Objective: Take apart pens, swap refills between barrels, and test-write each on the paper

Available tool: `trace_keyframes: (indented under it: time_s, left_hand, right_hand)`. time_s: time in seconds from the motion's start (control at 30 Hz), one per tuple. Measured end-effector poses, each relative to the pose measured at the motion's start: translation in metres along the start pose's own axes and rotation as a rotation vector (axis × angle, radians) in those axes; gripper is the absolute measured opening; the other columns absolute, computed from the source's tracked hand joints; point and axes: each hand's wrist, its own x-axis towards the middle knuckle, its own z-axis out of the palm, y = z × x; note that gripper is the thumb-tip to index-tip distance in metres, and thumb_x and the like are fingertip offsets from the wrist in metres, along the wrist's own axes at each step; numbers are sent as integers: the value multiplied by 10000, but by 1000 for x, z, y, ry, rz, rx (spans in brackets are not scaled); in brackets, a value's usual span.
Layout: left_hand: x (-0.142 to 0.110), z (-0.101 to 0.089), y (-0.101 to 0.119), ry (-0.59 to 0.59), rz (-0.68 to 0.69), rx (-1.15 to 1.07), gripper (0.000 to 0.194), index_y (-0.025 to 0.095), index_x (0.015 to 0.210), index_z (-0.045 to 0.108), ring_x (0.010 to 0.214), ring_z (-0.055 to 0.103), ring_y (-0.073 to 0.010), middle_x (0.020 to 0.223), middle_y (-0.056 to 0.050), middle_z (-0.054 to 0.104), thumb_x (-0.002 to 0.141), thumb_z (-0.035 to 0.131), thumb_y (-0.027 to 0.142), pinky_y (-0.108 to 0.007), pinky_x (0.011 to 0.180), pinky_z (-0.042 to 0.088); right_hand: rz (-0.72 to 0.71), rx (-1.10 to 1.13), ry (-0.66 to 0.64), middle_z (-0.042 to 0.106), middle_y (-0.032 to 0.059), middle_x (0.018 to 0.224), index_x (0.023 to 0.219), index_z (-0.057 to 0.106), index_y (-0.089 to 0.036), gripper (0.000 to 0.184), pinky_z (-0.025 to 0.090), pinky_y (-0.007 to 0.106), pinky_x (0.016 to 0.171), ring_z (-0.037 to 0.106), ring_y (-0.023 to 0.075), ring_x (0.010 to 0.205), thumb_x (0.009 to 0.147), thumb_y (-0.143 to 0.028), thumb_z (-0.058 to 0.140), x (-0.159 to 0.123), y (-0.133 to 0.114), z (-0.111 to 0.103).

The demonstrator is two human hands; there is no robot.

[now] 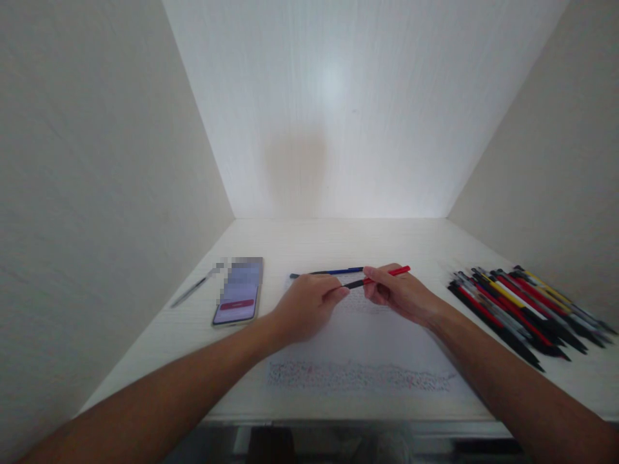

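Both my hands meet over a white sheet of paper (360, 338) on the desk. My left hand (309, 306) pinches the black end of a red pen (382, 276), and my right hand (399, 293) is closed around its red barrel. The pen lies nearly level between them, its red end pointing right. A blue pen (329, 272) lies on the paper just behind my hands. Scribbled lines run along the paper's near edge.
A phone (239, 291) with a lit screen lies at the left, a grey pen (193, 288) beside it. A row of several black, red and yellow pens (522, 306) lies at the right. White walls enclose the desk (159, 341) on three sides.
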Motion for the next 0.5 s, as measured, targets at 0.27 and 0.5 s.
trace_keyframes:
  time_s: [0.27,0.5]
  left_hand:
    - [8,-6,3,-321,-292,-607,525,184,647,542,466,422,-111,505,16,479,975,304,518,-269,511,352]
    - [-81,-72,-7,204,-98,401,292,196,1032,645,901,589,-199,991,-68,663,983,394,336,-361,834,457]
  right_hand:
    - [-5,91,-9,519,15,486,567,670,-168,420,251,279,476,418,98,462,852,-476,640,2,3,0]
    - [-44,221,259,468,5,439,532,642,-163,417,250,282,462,383,94,445,807,-474,680,8,1,-14]
